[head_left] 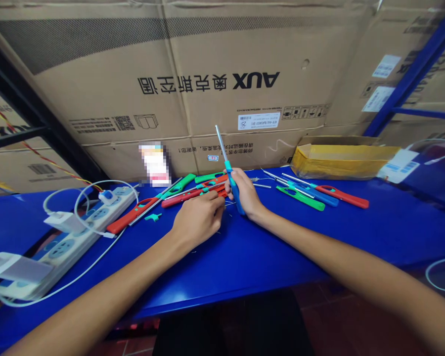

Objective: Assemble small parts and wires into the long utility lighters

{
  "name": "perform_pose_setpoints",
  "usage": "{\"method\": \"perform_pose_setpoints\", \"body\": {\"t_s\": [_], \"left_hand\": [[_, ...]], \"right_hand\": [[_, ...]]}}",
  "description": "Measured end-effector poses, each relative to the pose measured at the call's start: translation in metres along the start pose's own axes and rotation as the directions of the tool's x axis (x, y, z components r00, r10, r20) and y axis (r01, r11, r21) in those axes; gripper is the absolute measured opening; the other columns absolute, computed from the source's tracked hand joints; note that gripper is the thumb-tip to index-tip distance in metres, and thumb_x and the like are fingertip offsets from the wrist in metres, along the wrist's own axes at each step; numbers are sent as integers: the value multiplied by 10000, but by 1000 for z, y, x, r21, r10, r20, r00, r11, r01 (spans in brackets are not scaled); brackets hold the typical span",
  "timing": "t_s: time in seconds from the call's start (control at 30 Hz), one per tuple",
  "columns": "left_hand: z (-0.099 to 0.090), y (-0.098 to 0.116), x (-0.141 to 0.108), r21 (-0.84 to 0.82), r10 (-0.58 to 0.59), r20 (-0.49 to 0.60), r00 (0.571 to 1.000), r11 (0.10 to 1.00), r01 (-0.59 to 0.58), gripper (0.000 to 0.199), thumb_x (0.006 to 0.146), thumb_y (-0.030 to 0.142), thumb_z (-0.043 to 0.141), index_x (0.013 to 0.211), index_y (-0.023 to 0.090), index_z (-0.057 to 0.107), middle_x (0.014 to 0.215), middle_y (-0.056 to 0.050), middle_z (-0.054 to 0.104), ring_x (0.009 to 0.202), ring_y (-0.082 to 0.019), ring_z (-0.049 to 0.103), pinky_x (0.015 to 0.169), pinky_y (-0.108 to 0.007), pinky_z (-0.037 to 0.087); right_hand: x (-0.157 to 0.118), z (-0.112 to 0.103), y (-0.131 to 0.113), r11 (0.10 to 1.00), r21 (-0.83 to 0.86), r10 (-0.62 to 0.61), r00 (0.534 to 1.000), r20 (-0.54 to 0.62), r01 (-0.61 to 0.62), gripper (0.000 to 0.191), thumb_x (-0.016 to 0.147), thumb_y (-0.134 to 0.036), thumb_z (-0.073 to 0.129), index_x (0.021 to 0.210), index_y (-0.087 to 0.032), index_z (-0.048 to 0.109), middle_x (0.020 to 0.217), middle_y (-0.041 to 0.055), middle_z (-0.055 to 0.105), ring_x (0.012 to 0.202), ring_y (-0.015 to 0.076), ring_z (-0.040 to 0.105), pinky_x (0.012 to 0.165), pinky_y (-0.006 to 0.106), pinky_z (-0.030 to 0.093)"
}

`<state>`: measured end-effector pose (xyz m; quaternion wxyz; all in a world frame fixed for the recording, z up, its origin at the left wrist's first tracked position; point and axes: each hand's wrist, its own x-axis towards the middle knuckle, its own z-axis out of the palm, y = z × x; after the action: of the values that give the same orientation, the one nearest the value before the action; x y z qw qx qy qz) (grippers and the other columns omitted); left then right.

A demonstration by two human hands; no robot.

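Clutching blue lighter (232,194) in right hand (244,194); left hand's fingers (218,210) curled beside red lighter (185,198); bench front (244,262) open.

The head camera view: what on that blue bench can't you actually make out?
- Left hand: its fingers hide whatever they touch among the red lighters.
- Right hand: its fingers cover the middle of the blue lighter.
- Pale slivers near the hands: too small to identify.
- Label on the carton: pixelated, unreadable.
- White plug adapter: cut off by the view's left edge.
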<state>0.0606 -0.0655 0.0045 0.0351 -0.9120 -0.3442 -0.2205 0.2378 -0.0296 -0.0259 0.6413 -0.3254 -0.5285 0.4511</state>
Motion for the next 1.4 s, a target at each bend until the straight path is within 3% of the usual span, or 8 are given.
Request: {"method": "perform_pose_setpoints", "body": {"t_s": [0.3,0.7,1.03,1.4], "left_hand": [[1,2,-1,10,9,8,1000,1000,-9,231,1010,153,529,870,183,710,902,-83,708,819,-226,704,691,-320,515],[4,8,-4,79,78,66,995,993,-83,234,1028,167,528,905,168,728,930,-94,722,806,-237,715,640,-332,548],[2,3,-2,34,111,57,992,993,-113,231,1014,147,536,883,168,724,917,-92,724,785,-219,705,667,-321,553],[-1,-4,2,-7,46,43,998,999,-46,223,995,153,544,868,181,725,928,-88,734,828,-234,715,697,-340,523]], "right_hand": [[0,-1,0,1000,14,-11,1000,-13,11,306,1005,-544,592,1003,-239,565,670,-68,598,512,105,501,518,243,378],[6,-6,-1,1000,20,23,999,-45,-23,328,1009,-545,573,1091,-228,597,668,-63,603,490,100,474,476,236,351],[7,-6,-2,1000,17,19,999,-37,-19,356,1012,-570,571,1103,-228,602,660,-64,599,484,100,479,471,241,342],[5,-4,-3,1000,10,17,1000,-4,-17,338,1021,-544,552,1118,-224,604,669,-60,608,493,103,493,487,234,388]]}}
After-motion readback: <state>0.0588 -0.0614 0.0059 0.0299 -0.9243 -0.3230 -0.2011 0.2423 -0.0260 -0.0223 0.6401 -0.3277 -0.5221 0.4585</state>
